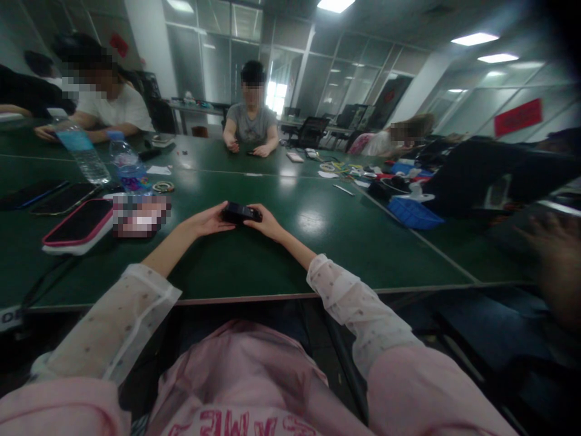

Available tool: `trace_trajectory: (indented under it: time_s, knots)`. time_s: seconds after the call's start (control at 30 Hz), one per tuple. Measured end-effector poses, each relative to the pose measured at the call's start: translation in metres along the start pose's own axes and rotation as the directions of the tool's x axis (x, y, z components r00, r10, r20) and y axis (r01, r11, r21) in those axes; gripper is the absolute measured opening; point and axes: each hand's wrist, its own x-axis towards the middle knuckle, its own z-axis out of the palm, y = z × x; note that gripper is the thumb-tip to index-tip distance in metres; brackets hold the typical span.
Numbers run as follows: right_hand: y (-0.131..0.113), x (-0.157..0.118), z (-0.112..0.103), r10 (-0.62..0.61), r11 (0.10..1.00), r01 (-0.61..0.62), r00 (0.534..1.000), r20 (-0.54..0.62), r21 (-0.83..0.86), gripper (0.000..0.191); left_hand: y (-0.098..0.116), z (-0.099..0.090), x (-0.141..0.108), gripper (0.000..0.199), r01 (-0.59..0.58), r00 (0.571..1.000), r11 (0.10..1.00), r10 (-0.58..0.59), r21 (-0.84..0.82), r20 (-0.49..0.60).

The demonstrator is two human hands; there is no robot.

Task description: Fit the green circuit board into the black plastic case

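A small black box-shaped device point(238, 212) is held between my two hands, just over the green table point(254, 266). My left hand point(211, 220) grips its left end, fingers around the side and underneath. On the other end my right hand point(267, 223) is closed, with the thumb along the near edge. The device's exact kind is too small and blurred to tell. Left of my forearm lie a phone in a pink case point(82, 223) and a pinkish item point(140, 217) whose surface is blurred out.
Two plastic bottles point(129, 163) stand at the left, near a dark phone point(68, 198) and a roll of tape point(163, 187). To the right are a blue basket point(414, 212), tangled cables point(333, 167) and a pen point(344, 190). Several people sit around; a blurred hand point(551, 242) shows at far right.
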Motion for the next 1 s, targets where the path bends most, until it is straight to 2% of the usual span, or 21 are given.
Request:
trace_trajectory:
  time_s: [0.3,0.7,0.87,1.0]
  knots:
    - [-0.001,0.001,0.0,0.025,0.999,-0.024,0.999,-0.032,0.03,0.054,-0.001,-0.002,0.001,0.045,-0.001,1.0,1.0,0.0,0.025,0.023]
    - [-0.007,0.004,-0.006,0.043,0.994,-0.038,0.998,-0.044,0.107,0.058,0.0,0.0,-0.001,0.043,-0.002,0.999,0.998,-0.002,0.061,0.053]
    - [-0.016,0.009,-0.019,0.106,0.95,-0.062,0.986,-0.128,0.306,0.059,0.0,0.001,-0.001,0.047,-0.002,1.0,0.998,0.0,0.064,0.026]
    - [-0.016,0.012,-0.03,0.166,0.934,-0.074,0.956,-0.241,0.351,0.063,0.0,-0.002,0.002,0.041,0.0,0.999,0.997,-0.003,0.079,0.043]
